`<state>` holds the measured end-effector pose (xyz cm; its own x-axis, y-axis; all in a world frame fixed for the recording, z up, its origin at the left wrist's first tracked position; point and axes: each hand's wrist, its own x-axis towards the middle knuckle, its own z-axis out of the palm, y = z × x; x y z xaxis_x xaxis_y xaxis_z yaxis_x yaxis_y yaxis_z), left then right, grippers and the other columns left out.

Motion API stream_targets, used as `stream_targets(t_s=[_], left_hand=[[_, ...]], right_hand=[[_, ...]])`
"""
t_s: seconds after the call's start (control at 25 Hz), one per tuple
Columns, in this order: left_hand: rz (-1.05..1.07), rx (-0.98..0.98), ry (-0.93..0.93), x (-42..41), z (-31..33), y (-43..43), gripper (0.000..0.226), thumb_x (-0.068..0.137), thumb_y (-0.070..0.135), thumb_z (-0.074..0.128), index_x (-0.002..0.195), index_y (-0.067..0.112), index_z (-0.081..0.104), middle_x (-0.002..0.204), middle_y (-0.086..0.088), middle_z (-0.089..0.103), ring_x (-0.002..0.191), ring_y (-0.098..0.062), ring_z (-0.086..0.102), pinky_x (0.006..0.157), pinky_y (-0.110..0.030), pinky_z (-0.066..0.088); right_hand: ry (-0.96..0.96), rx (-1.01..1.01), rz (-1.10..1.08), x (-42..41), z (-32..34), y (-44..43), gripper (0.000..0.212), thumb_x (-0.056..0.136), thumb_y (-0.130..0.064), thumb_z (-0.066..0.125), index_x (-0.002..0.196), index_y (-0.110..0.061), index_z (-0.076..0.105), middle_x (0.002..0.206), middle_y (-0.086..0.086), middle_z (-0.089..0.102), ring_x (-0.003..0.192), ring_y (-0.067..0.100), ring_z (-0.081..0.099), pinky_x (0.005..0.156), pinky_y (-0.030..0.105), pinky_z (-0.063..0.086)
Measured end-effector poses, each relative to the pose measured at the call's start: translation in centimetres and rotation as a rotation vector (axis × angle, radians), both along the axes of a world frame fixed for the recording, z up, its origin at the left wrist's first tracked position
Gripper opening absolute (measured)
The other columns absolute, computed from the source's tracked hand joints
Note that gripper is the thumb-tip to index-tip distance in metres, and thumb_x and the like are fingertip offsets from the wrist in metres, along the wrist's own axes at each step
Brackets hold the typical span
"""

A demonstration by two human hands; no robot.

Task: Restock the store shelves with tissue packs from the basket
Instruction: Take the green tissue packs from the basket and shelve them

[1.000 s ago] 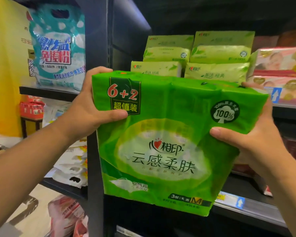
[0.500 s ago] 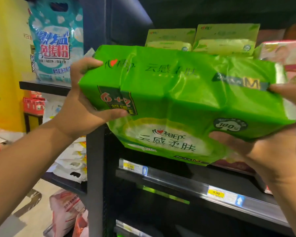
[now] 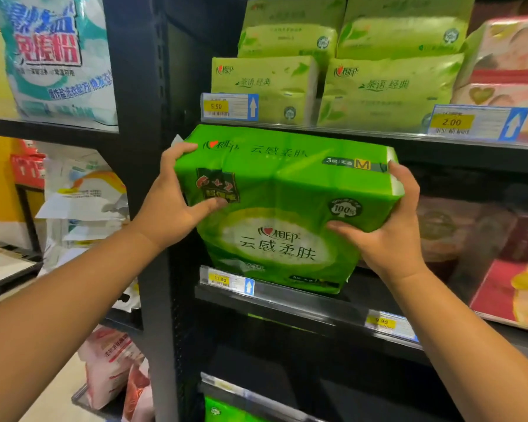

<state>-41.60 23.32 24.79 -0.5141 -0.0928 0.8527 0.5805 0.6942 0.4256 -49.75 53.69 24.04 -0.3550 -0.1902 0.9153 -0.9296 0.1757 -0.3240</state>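
The bright green tissue pack [image 3: 287, 208] tilts at the shelf [image 3: 287, 303] mouth. The left hand [image 3: 171, 205] and right hand [image 3: 390, 233] clasp its ends.

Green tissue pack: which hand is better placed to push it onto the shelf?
Probably the right hand: its palm cups the green tissue pack from the front, while the left hand grips the end beside the upright post.

- A left hand [image 3: 171, 205] grips the left end of a bright green tissue pack [image 3: 287, 208], thumb across its front
- A right hand [image 3: 390, 233] grips the right end
- The pack tilts between the hands, its lower edge near the shelf rail [image 3: 302, 303] below them
- Pale green packs [image 3: 387, 83] sit above both hands
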Motion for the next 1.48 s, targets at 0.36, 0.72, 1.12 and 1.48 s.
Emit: stream_targets(t_s=[0.36, 0.72, 1.12, 1.48], left_hand=[[0.071, 0.108, 0.026, -3.5, -4.8, -1.2, 0.085, 0.069, 0.013, 0.081, 0.129, 0.035, 0.024, 0.122, 0.009, 0.045, 0.108, 0.003, 0.051, 0.093, -0.006, 0.041], [0.081, 0.216, -0.098, -8.4, -2.6, 0.1, 0.102, 0.086, 0.014, 0.070, 0.149, 0.034, -0.008, 0.154, -0.007, 0.028, 0.138, -0.016, 0.035, 0.114, -0.034, 0.030], [0.100, 0.288, -0.089, -12.3, -4.4, 0.0, 0.097, 0.088, 0.019, 0.067, 0.152, 0.016, -0.006, 0.156, -0.011, 0.020, 0.141, -0.019, 0.028, 0.118, -0.041, 0.023], [0.204, 0.253, -0.114, -14.0, -5.3, 0.6, 0.092, 0.089, 0.021, 0.066, 0.150, 0.007, -0.001, 0.153, -0.017, 0.025, 0.140, -0.026, 0.032, 0.115, -0.043, 0.030]], right_hand=[[0.099, -0.027, -0.092, -2.5, -3.6, -2.9, 0.096, 0.071, -0.044, 0.074, 0.146, -0.033, 0.014, 0.145, -0.039, 0.016, 0.132, -0.017, 0.027, 0.104, 0.004, 0.028], [-0.354, -0.070, -0.306, -5.9, -1.2, -4.5, 0.080, 0.069, -0.025, 0.085, 0.126, -0.021, 0.030, 0.117, 0.002, 0.052, 0.111, 0.019, 0.054, 0.090, 0.021, 0.040], [-0.557, -0.100, -0.472, -7.9, -2.6, -6.0, 0.063, 0.077, -0.034, 0.079, 0.117, 0.001, 0.044, 0.114, 0.009, 0.056, 0.099, 0.016, 0.051, 0.076, 0.021, 0.036], [-0.821, 0.135, -0.553, -10.5, -2.7, -5.9, 0.070, 0.085, -0.058, 0.059, 0.116, 0.004, 0.060, 0.104, 0.024, 0.066, 0.109, 0.036, 0.058, 0.083, 0.032, 0.039]])
